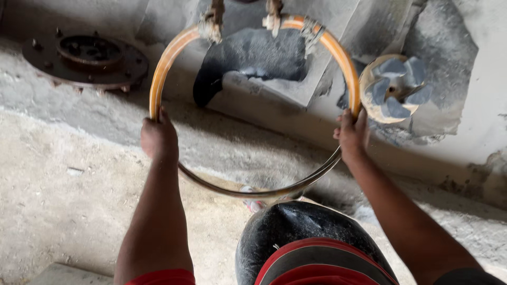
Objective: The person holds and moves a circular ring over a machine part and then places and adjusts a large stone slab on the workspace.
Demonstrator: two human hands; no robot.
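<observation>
The large ring [253,105], orange along its upper arc and dark metal along the lower, is held upright in front of the person, above the dusty concrete floor [63,211] and just before a low ledge [237,142]. The left hand [157,138] is wrapped shut around its left side, the right hand [353,134] around its right side, so it hangs between the two grips (its top carries two crusted clamp-like fittings [214,24], which likely make it top-heavy). If either grip slackened, the ring could swing or drop onto the knee [296,232] below it. A tilt to the right might knock the pale impeller [393,87] standing close behind; the rusty flanged disc [87,55] on the left lies well apart.
</observation>
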